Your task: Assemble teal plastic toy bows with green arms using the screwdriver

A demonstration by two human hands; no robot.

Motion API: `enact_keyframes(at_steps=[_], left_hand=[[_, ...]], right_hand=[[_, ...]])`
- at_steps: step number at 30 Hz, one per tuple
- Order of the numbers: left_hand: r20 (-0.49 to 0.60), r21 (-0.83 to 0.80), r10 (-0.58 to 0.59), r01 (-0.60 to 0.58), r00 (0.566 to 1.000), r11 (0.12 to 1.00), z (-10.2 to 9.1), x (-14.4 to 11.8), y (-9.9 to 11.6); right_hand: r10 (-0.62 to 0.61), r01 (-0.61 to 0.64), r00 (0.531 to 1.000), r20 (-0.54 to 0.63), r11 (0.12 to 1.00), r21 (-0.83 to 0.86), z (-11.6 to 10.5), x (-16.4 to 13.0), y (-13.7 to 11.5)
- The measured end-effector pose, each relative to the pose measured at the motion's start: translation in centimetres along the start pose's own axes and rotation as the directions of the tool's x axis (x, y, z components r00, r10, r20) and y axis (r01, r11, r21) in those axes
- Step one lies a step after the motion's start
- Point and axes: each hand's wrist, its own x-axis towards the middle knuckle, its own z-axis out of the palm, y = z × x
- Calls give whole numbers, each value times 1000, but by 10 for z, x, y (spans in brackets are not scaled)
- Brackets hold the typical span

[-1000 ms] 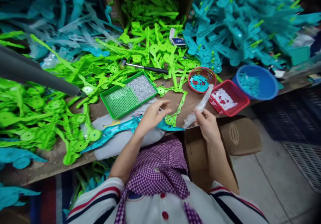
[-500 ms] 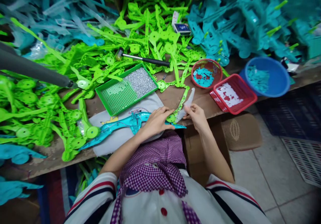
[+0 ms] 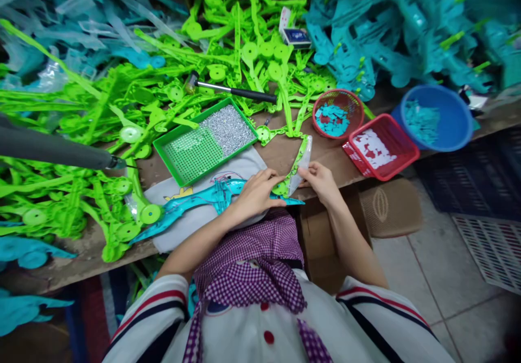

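My left hand [image 3: 259,193] rests over the right part of a long blue toy-like plastic piece [image 3: 222,195], its thumb and forefinger around the round end of a bright green plastic arm [image 3: 293,174]. That green arm slants up and away from the hand. My right hand [image 3: 320,181] pinches the lower edge of a translucent plastic piece [image 3: 305,159], which lies along the right side of the green arm. Beneath the blue piece is a pale printed cloth [image 3: 163,242]. The left palm hides part of the blue piece.
A green tray [image 3: 173,163] of small metal pins lies ahead, with a hammer [image 3: 252,95] behind. Red baskets [image 3: 386,174] and a blue basin [image 3: 451,119] hold small parts at right. Green and blue parts pile up behind. A dark power-driver-like tool [image 3: 57,148] hangs at left.
My right hand has brought the translucent piece against the green arm's side; it stood tilted away before. My left hand stays in place. The view has shifted slightly.
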Motion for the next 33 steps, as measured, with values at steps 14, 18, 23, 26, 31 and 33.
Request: enact_keyframes(at_steps=[14,18,23,26,31,33], left_hand=[[-83,-30,-78,76,993,997,5,34,0],[-72,-50,-111,108,991,993,5,35,-1],[-77,-50,-143,139,987,989,8,35,0],[-66,-46,-162,159,985,986,7,36,2],[-58,-64,-188,184,981,981,5,35,5],[-59,-67,-196,192,979,979,5,34,5]], right_hand=[[-526,283,845,-95,591,-755,-7,3,-11],[-563,319,823,74,349,-881,-2,23,-17],[-541,272,835,98,252,-929,5,31,-18],[-556,260,827,76,259,-930,11,33,-14],[-556,306,831,32,408,-860,6,34,-2],[-601,389,797,58,438,-811,1,27,-8]])
